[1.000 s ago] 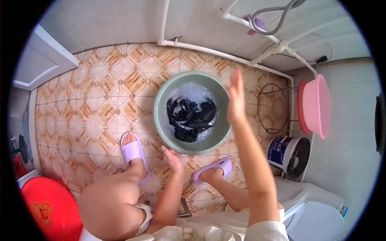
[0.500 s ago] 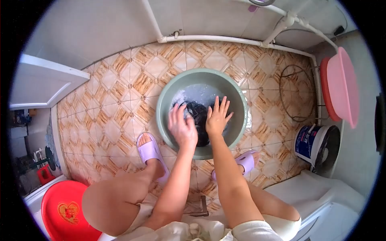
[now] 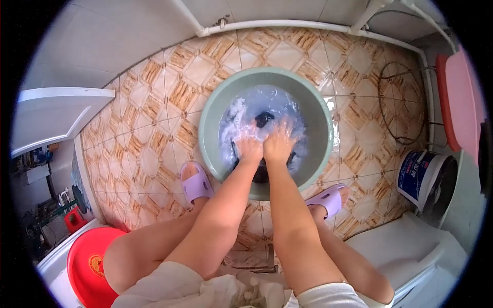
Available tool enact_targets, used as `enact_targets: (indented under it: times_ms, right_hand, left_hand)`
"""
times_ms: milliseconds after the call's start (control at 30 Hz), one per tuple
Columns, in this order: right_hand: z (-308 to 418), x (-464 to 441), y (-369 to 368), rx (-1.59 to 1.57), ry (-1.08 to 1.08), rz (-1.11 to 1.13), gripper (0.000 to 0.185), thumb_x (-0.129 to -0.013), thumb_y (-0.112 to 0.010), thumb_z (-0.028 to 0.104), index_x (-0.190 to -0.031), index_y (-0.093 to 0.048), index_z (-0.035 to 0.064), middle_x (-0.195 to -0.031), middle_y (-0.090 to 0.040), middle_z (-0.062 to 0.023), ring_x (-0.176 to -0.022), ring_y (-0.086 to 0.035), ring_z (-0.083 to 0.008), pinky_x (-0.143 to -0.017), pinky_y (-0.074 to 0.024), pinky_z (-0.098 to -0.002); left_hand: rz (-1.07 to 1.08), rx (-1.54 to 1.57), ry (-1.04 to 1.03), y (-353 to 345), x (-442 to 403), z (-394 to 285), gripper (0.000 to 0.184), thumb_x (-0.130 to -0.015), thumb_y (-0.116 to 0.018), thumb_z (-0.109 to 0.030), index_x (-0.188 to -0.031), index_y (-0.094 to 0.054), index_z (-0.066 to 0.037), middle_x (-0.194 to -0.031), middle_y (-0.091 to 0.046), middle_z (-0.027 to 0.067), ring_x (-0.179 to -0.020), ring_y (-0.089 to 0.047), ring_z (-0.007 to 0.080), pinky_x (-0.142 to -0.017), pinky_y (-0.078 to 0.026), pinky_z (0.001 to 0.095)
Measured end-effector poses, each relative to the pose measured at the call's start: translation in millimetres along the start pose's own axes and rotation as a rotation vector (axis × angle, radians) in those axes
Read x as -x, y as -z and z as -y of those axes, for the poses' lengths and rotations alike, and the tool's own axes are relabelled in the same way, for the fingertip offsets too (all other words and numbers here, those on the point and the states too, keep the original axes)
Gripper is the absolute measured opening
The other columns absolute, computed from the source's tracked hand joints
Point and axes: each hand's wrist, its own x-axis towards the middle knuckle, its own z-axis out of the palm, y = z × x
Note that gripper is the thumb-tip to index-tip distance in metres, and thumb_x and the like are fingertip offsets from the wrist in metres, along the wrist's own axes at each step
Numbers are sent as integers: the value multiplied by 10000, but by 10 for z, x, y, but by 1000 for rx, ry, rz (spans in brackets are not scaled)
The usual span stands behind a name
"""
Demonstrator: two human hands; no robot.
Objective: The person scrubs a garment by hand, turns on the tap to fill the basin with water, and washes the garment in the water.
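Note:
A grey-green basin [image 3: 210, 110] on the tiled floor holds cloudy, sudsy water [image 3: 277, 97]. A dark cloth [image 3: 263, 119] is in it, mostly under the water, with one black bulge showing beyond my fingers. My left hand [image 3: 249, 146] presses down on the cloth, fingers spread under the surface. Beside it, my right hand [image 3: 279, 145] pushes down in the same way, its fingers fanned out and blurred by the water. The two hands nearly touch at the thumbs. What lies beneath the palms is hidden.
Purple slippers [image 3: 196, 186] flank the basin on my feet. A red round basin [image 3: 82, 267] is at lower left. To the right are a pink basin [image 3: 462, 97], a bucket [image 3: 418, 177] and a looped hose [image 3: 381, 108]. White pipes [image 3: 287, 23] run along the wall.
Both hands have gone from above the cloth down into the water, pushing the cloth under. The water looks more stirred, and the view has shifted slightly.

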Motion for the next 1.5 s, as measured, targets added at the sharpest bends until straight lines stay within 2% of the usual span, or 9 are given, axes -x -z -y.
enact_targets:
  times_ms: [233,300,400,600,933,1033,1133,1333,1500]
  right_hand:
    - [-258,-277,316,-393,51,39,474,-815,-522,234,-1262,-458,90,-1372,-367,-150,-1224,-362,-357,-978,-325,-494]
    - [-268,-299,446,-643,-40,232,483,-814,-539,237,-1271,-447,108,-1356,-377,-161,-1186,-393,-375,-950,-357,-471]
    - [-84,-53,381,-664,-434,-275,601,-786,-613,271,-1333,-389,159,-1281,-417,-226,-1170,-416,-370,-920,-385,-479]
    - [333,381,336,-1156,-307,81,425,-729,-645,318,-1053,-622,44,-911,-616,-287,-882,-596,-420,-814,-447,-439]
    - [602,374,800,-708,-11,-344,373,-724,-607,397,-818,-623,36,-815,-635,-191,-706,-598,-411,-650,-461,-477]
    - [197,-66,711,-685,-279,-327,339,-780,-542,320,-943,-593,27,-1024,-585,-200,-957,-549,-370,-813,-434,-469]
    - [70,99,404,-1287,26,-216,269,-812,-496,205,-994,-585,28,-1036,-537,-183,-1022,-484,-360,-938,-365,-404]
    - [738,746,930,-867,89,-335,176,-794,-597,172,-703,-556,27,-782,-535,-129,-751,-520,-322,-679,-427,-408]
    - [361,302,801,-903,-242,-242,255,-885,-503,258,-843,-627,39,-782,-618,-208,-738,-589,-405,-664,-444,-455]
  left_hand:
    - [10,397,-5,506,144,-26,467,-884,-415,-344,-1250,-480,-62,-1311,-452,166,-1205,-417,325,-1026,-278,428]
    - [-513,544,124,431,215,7,470,-860,-490,-338,-1247,-481,-73,-1306,-462,151,-1237,-386,293,-1025,-292,384]
    - [-734,1071,506,442,494,-77,500,-830,-556,-343,-1249,-484,-81,-1310,-463,115,-1260,-355,258,-1033,-281,376]
    - [193,2261,465,686,482,244,549,-829,-523,-526,-1148,-554,-80,-1114,-603,74,-1018,-561,247,-914,-417,398]
    - [603,2637,-368,361,385,292,286,-861,-509,-264,-1025,-594,-46,-961,-640,101,-852,-617,216,-764,-499,331]
    - [228,2282,360,695,648,43,217,-797,-519,-102,-975,-603,-10,-944,-644,122,-835,-639,224,-751,-523,376]
    - [244,2367,409,842,614,22,245,-813,-506,-224,-931,-622,-44,-915,-648,101,-796,-638,227,-747,-519,358]
    - [856,2513,-108,762,491,451,382,-899,-471,-429,-931,-604,-72,-874,-628,67,-786,-597,196,-746,-483,311]
    - [-6,1791,385,1294,816,20,521,-834,-609,-423,-1061,-579,45,-974,-627,82,-821,-606,164,-738,-483,307]
